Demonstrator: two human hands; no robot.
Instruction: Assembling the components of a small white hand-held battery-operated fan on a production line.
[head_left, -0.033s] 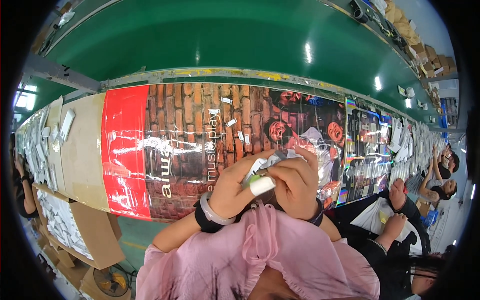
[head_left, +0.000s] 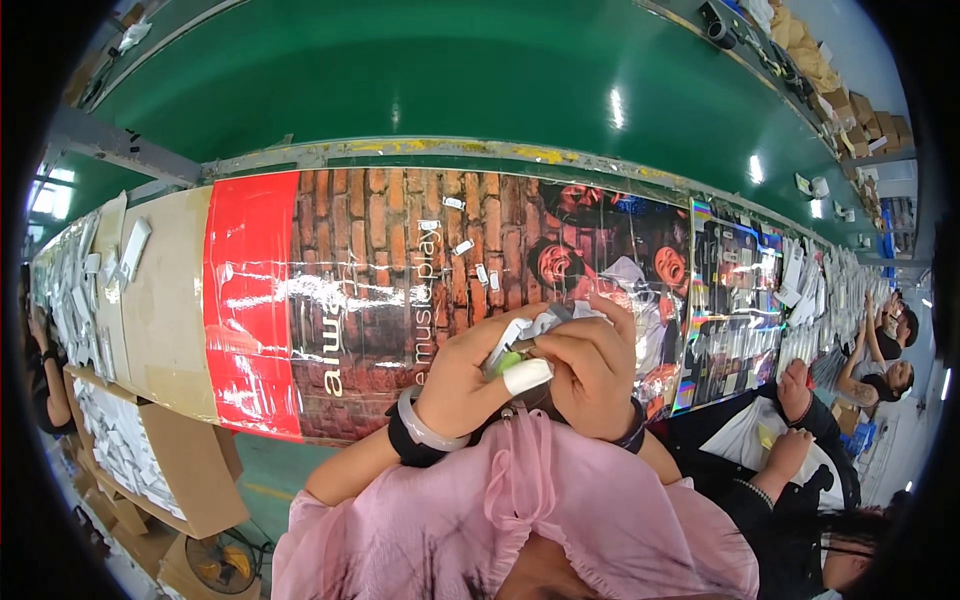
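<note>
My left hand (head_left: 468, 368) and my right hand (head_left: 592, 378) meet over the near edge of the table, close to my chest. Between their fingers is a small white piece (head_left: 515, 332), partly covered, with a grey-white part (head_left: 548, 320) beside it. A bit of light green (head_left: 508, 362) shows just above my left thumb, whose tip is wrapped in white tape (head_left: 527, 377). Both hands are closed, the right one pinching at the piece; its exact kind cannot be made out. Several small white pieces (head_left: 463, 246) lie on the brick-patterned table cover beyond my hands.
White packets are heaped at the table's left end (head_left: 75, 290) and right end (head_left: 825, 290). An open carton (head_left: 190, 465) holds more white pieces at lower left, by a fan (head_left: 222, 563). Close on my right, a co-worker's hands (head_left: 792, 450) work; other people sit farther along.
My fingers and taped left thumb have shifted very slightly around the held piece, and a little more of the green bit shows. The pieces on the table lie as before.
</note>
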